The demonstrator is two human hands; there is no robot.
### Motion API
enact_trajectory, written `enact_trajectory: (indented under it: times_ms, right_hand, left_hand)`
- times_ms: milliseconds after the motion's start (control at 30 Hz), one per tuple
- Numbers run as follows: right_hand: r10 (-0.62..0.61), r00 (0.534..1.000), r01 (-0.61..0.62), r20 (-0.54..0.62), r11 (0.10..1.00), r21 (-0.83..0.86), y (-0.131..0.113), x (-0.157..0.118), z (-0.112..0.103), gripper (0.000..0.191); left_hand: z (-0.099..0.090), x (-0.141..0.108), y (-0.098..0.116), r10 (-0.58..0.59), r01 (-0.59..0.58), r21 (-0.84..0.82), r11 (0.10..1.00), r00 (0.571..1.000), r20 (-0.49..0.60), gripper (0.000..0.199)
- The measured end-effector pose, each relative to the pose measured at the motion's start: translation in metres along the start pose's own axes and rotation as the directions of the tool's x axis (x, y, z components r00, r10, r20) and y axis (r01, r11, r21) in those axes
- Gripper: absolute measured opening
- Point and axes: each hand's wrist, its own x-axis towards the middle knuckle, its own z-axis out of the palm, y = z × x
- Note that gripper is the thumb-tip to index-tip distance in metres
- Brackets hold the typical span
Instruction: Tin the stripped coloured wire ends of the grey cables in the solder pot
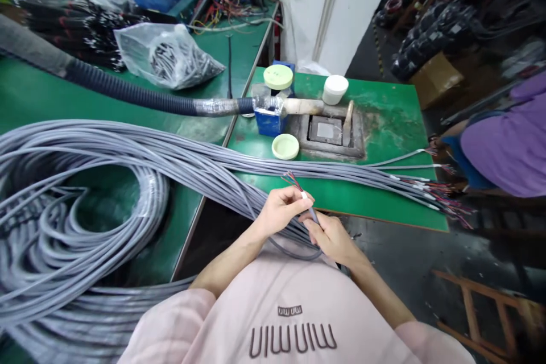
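Note:
Between my two hands, in front of my chest, is the end of a grey cable [314,216]. My left hand [282,210] pinches it at a white band [304,195], where thin red and dark wires [292,180] fan out past the fingers. Just below, my right hand [329,236] has its fingers wrapped round the grey jacket. A bundle of grey cables [298,168] runs across the bench behind my hands. Its stripped ends [443,193] hang over the right side, several with white bands and loose coloured wires.
Large cable coils [145,205] fill the left table. A ribbed hose [140,91] reaches over to a solder pot [326,129]. Around it stand a blue box [270,122], a pale green lid [285,147] and a white tub [335,90]. A person in purple [507,131] is at the right.

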Motion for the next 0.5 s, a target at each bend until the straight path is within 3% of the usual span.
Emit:
enact_trajectory:
  times_ms: [167, 400, 500]
  right_hand:
    - [0.005, 0.985, 0.007, -0.172, 0.997, 0.073, -0.006, 0.003, -0.002, 0.032]
    - [0.082, 0.984, -0.031, -0.157, 0.952, 0.306, 0.002, 0.007, 0.002, 0.034]
    - [0.103, 0.981, -0.04, -0.163, 0.935, 0.352, 0.006, 0.008, 0.003, 0.033]
  left_hand:
    - [0.003, -0.001, -0.006, -0.057, 0.058, -0.018, 0.998, 0.997, 0.06, 0.039]
    - [0.007, 0.005, -0.003, -0.051, 0.059, -0.082, 0.995, 0.993, 0.104, 0.037]
    - [0.004, 0.006, -0.003, -0.032, 0.032, -0.088, 0.996, 0.999, 0.002, 0.036]
